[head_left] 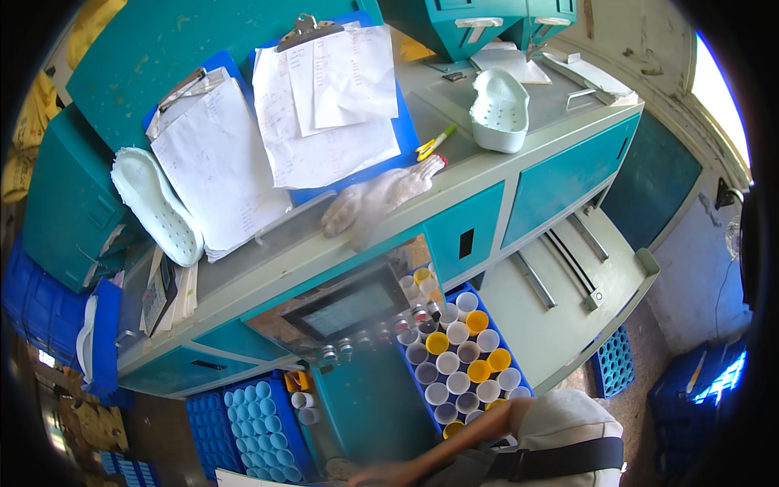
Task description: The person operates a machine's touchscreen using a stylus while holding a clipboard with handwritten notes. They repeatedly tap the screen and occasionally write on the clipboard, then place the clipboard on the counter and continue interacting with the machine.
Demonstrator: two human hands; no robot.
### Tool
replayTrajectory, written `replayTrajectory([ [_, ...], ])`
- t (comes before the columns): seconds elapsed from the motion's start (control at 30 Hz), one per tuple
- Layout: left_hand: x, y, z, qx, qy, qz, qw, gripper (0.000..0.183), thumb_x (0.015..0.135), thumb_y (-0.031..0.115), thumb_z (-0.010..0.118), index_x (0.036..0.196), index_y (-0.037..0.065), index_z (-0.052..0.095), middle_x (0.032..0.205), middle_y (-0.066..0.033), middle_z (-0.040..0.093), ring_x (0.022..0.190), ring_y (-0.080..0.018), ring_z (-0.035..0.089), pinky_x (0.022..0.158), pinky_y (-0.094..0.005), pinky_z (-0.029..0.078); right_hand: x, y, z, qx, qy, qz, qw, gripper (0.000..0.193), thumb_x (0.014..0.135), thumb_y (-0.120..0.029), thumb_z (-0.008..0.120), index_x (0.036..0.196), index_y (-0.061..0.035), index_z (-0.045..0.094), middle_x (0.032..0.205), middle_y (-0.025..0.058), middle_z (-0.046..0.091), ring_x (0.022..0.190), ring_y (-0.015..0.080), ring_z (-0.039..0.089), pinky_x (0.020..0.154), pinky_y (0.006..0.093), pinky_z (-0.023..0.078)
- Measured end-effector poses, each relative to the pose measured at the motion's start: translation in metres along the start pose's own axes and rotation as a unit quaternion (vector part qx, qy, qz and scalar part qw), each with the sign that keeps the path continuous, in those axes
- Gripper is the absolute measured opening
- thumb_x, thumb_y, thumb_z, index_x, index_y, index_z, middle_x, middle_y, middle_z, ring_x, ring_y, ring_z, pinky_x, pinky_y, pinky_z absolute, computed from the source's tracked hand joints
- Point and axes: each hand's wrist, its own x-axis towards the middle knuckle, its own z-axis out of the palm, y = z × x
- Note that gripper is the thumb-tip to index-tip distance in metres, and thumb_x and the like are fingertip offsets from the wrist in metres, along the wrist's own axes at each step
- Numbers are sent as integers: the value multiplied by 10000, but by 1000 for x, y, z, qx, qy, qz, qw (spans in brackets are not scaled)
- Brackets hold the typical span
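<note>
My right arm reaches in from the lower right, in a light sleeve with a dark strap across it. At the bottom edge is my right hand (380, 474), blurred and partly cut off, so its fingers cannot be read. Close to it lies a small round beige thing (341, 467), and a white flat edge (268, 480) shows farther left. My left hand is out of the picture. Beside my forearm, a blue crate (415, 381) holds several white and yellow cups (447, 362). Left of the hand stands another blue crate (294, 426) with light-blue cups (264, 438).
A teal machine with a control screen (345, 304) stands ahead. On its top lie clipboards with papers (333, 105), two pale perforated shoe-sole-shaped pieces (158, 207), a white glove (377, 201) and a yellow marker (436, 142). A pale shelf with metal rails (560, 284) juts out right.
</note>
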Motion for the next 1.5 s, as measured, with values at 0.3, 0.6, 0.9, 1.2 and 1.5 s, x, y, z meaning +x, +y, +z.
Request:
replayTrajectory([
  [0.3,-6,22,-18,-99,60,-90,989,571,1118,419,608,1344,-100,681,1359,-333,683,1250,-481,647,1122,-516,491,11,-11,-7,38,38,-42,998,399,1076,-371,696,1256,-15,711,1120,194,759,1034,252,709,904,441,546],
  [0.6,-7,40,-14,-55,49,-151,986,546,1094,417,643,1304,-83,706,1315,-325,703,1215,-461,655,1097,-502,492,5,-54,-83,-69,72,-34,994,448,1178,-399,488,1456,-72,616,1167,109,777,1143,297,732,1016,438,562],
  [0.9,-38,24,5,-33,142,-129,981,500,1091,389,656,1295,-62,725,1281,-295,731,1165,-449,683,1065,-501,508,-13,-266,-300,-573,448,-376,574,447,929,-78,743,1370,-147,755,948,90,697,877,288,620,817,400,500],
  [1.2,-82,1,19,-29,140,-26,989,480,1095,392,662,1262,-53,726,1173,-310,720,1062,-459,683,929,-522,547,32,-353,-448,-660,549,-346,378,297,1012,-328,761,1217,-112,754,1066,91,759,944,300,720,853,415,507],
  [1.5,-46,26,-19,-10,48,-89,995,441,1138,302,565,1387,-58,629,1222,-344,681,1121,-495,659,981,-520,534,30,-335,-462,-707,514,-302,380,281,995,-338,781,1188,-140,733,1034,43,743,965,266,725,874,418,493],
])
